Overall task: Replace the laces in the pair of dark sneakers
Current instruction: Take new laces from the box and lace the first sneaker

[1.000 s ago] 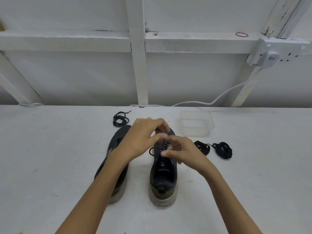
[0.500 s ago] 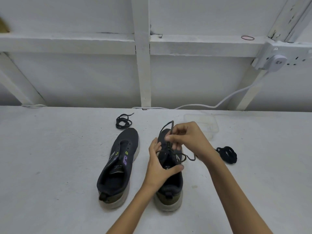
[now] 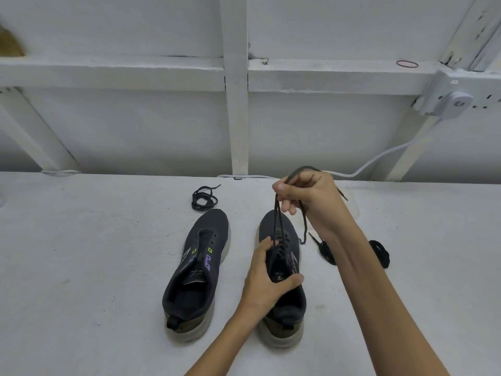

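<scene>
Two dark sneakers with pale soles stand side by side on the white table. The left sneaker (image 3: 196, 270) has no lace and its tongue lies open. My left hand (image 3: 264, 283) grips the right sneaker (image 3: 283, 305) across its tongue, thumb on one side and fingers on the other. My right hand (image 3: 309, 196) is raised above the toe and pinches a dark lace (image 3: 278, 226), which runs taut down into the eyelets. A loose end of that lace hangs beside my right wrist.
A coiled black lace (image 3: 204, 198) lies behind the left sneaker. Two more black lace bundles (image 3: 326, 252) (image 3: 382, 253) lie to the right, partly behind my right forearm. A white cable (image 3: 379, 158) runs from a wall socket (image 3: 455, 103).
My right hand has risen higher above the shoe, drawing the lace up and taut. My left hand has settled across the right sneaker's tongue. The clear container at the back is now hidden.
</scene>
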`<action>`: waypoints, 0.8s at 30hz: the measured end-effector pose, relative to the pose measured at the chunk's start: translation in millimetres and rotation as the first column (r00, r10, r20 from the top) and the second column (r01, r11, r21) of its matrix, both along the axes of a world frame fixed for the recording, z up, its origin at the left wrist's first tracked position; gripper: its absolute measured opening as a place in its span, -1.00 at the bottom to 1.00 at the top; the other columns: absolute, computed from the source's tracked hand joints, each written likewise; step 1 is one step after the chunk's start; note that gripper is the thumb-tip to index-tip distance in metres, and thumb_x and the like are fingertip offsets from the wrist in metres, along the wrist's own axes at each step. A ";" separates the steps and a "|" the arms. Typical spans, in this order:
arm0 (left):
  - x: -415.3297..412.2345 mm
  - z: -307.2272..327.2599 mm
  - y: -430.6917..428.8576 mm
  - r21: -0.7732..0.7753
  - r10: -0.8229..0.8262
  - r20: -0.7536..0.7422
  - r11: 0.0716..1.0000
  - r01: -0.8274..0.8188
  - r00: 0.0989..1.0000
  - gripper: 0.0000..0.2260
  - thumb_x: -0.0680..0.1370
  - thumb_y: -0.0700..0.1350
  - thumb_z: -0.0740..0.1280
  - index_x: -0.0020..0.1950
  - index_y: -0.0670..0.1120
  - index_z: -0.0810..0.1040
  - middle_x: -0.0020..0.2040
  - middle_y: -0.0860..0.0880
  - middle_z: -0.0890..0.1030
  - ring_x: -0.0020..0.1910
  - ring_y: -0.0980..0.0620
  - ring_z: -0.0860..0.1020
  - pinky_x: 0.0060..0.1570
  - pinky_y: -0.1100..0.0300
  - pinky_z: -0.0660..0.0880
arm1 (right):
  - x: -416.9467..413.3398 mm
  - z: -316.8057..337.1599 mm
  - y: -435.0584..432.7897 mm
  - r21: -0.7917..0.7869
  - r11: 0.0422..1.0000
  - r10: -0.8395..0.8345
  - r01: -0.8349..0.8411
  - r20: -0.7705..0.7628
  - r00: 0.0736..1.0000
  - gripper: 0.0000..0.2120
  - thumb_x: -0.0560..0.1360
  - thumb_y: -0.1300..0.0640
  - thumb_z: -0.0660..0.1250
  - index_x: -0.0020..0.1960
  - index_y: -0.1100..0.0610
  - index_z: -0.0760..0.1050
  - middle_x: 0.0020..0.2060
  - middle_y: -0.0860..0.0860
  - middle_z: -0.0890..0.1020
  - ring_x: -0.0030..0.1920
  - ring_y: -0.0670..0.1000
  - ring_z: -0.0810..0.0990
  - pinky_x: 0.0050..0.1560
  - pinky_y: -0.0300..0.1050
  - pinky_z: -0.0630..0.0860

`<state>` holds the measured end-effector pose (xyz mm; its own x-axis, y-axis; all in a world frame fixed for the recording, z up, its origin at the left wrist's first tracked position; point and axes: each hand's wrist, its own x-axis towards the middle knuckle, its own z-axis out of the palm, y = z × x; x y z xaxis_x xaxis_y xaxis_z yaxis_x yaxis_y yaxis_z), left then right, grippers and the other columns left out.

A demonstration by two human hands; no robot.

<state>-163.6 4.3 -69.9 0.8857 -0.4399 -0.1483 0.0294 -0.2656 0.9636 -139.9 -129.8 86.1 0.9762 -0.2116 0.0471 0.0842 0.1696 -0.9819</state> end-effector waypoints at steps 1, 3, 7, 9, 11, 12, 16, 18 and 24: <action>-0.9 -0.3 0.3 0.000 0.001 0.002 1.000 -0.001 1.000 -0.09 0.19 0.30 0.50 0.46 0.12 0.24 0.43 0.22 0.33 0.40 0.22 0.32 0.39 0.22 0.30 | 0.0 -0.8 0.9 0.015 1.000 0.012 -0.012 -0.007 1.000 -0.87 0.29 0.29 0.47 -0.29 0.33 0.55 -0.42 0.16 0.57 -0.54 0.00 0.49 -0.49 -0.27 0.40; -2.0 -1.0 2.6 -0.002 0.010 0.003 1.000 -0.010 1.000 -0.10 0.19 0.32 0.50 0.45 0.14 0.25 0.43 0.23 0.33 0.39 0.24 0.32 0.37 0.25 0.30 | 0.0 -2.2 3.7 0.023 0.998 0.053 -0.053 -0.024 0.998 -0.86 0.26 0.23 0.48 -0.29 0.30 0.57 -0.43 0.17 0.55 -0.54 0.02 0.45 -0.48 -0.28 0.39; -0.2 3.9 10.5 0.025 -0.014 0.024 1.000 0.013 1.000 -0.21 0.18 0.37 0.47 0.34 0.27 0.25 0.41 0.26 0.33 0.36 0.31 0.32 0.28 0.43 0.29 | -0.4 6.6 1.4 0.058 0.994 0.092 -0.090 -0.031 0.995 -0.85 0.29 0.23 0.45 -0.22 0.30 0.56 -0.44 0.09 0.55 -0.54 -0.05 0.45 -0.51 -0.32 0.37; 2.8 10.6 12.3 0.038 -0.046 0.065 0.998 0.044 0.997 -0.28 0.20 0.35 0.47 0.28 0.32 0.24 0.36 0.28 0.36 0.32 0.36 0.34 0.21 0.51 0.29 | -1.1 14.6 -4.2 0.023 0.996 0.082 -0.082 -0.028 0.996 -0.86 0.30 0.23 0.45 -0.21 0.29 0.57 -0.45 0.07 0.55 -0.54 -0.07 0.44 -0.53 -0.33 0.33; 7.0 24.7 12.5 -0.020 -0.059 0.108 0.998 0.061 0.992 -0.37 0.28 0.26 0.50 0.27 0.29 0.31 0.29 0.27 0.44 0.28 0.37 0.38 0.18 0.53 0.31 | -2.6 21.1 -8.9 -0.046 0.995 0.087 -0.088 -0.035 0.996 -0.86 0.30 0.22 0.47 -0.21 0.27 0.59 -0.43 0.08 0.55 -0.54 -0.07 0.42 -0.54 -0.32 0.28; 10.0 34.6 11.6 -0.070 -0.059 0.123 0.995 0.067 0.991 -0.45 0.34 0.18 0.51 0.26 0.23 0.37 0.24 0.24 0.50 0.25 0.34 0.43 0.15 0.51 0.33 | -3.0 22.9 -11.0 -0.087 0.992 0.087 -0.090 -0.043 0.995 -0.86 0.31 0.22 0.48 -0.19 0.28 0.60 -0.42 0.08 0.56 -0.54 -0.07 0.42 -0.54 -0.32 0.27; 26.0 85.8 4.7 -0.249 -0.027 0.191 0.966 0.075 0.981 -0.88 0.54 -0.11 0.39 0.06 -0.07 0.58 -0.11 0.04 0.66 -0.07 0.11 0.61 0.03 0.20 0.53 | -0.9 26.9 -21.7 -0.257 0.966 0.020 -0.036 -0.066 0.998 -0.78 0.37 0.24 0.50 -0.11 0.39 0.60 -0.41 0.08 0.56 -0.51 -0.05 0.40 -0.51 -0.28 0.24; 36.9 99.9 -0.4 -0.258 -0.015 0.210 0.963 0.071 0.978 -0.91 0.57 -0.13 0.35 -0.04 -0.13 0.62 -0.24 -0.02 0.63 -0.23 0.02 0.59 -0.03 0.01 0.54 | 1.1 27.9 -28.1 -0.283 0.959 -0.006 -0.014 -0.070 0.998 -0.77 0.39 0.25 0.50 -0.08 0.40 0.59 -0.41 0.08 0.56 -0.50 -0.03 0.41 -0.51 -0.25 0.24; 70.5 109.8 -7.6 -0.194 -0.017 0.194 0.980 0.055 0.981 -0.86 0.58 -0.11 0.33 -0.02 -0.09 0.68 -0.29 0.05 0.59 -0.39 0.00 0.54 -0.25 0.02 0.59 | 6.2 20.8 -42.5 -0.334 0.936 -0.140 0.111 -0.064 0.988 -0.83 0.43 0.32 0.47 -0.03 0.27 0.53 -0.35 0.12 0.65 -0.47 0.00 0.56 -0.49 -0.22 0.40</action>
<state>-93.1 -3.3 39.9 0.8722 -0.4755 0.1146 -0.1660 -0.0674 0.9838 -133.6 -172.2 106.9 0.9462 -0.3193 0.0528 -0.0024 -0.1701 -0.9854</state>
